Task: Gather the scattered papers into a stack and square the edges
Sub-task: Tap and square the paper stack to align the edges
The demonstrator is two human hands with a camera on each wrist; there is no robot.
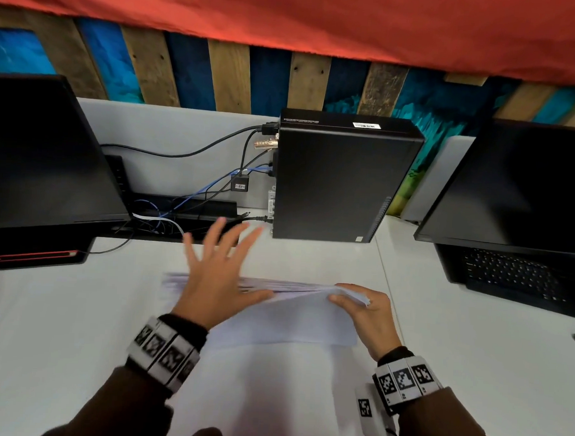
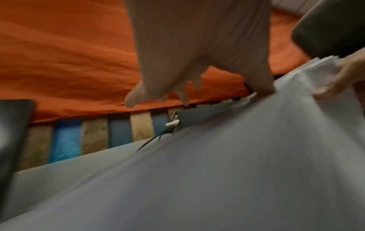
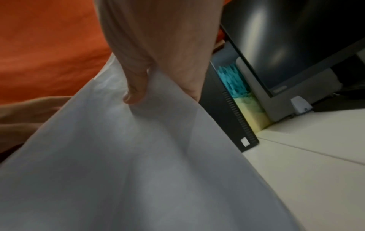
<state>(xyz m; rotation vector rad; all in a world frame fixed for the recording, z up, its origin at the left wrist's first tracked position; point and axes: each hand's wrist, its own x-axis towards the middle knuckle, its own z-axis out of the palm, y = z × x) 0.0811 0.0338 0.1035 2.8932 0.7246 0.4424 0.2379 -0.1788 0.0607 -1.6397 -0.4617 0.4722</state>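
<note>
A stack of white papers (image 1: 295,312) is held tilted above the white desk (image 1: 77,324), its top edge fanned and uneven. My right hand (image 1: 358,303) pinches the stack's upper right corner, thumb on the near face. That thumb (image 3: 136,92) presses into the paper sheet (image 3: 138,156) in the right wrist view. My left hand (image 1: 218,264) has its fingers spread and straight, its palm against the stack's left part. In the blurred left wrist view the left hand (image 2: 197,62) hangs over the papers (image 2: 217,156), with the right hand (image 2: 339,78) gripping the far corner.
A black desktop computer (image 1: 340,177) stands just behind the papers, with cables (image 1: 187,210) to its left. A dark monitor (image 1: 45,154) stands at the left, another monitor (image 1: 518,185) and a keyboard (image 1: 514,274) at the right. Red fabric (image 1: 288,16) hangs above.
</note>
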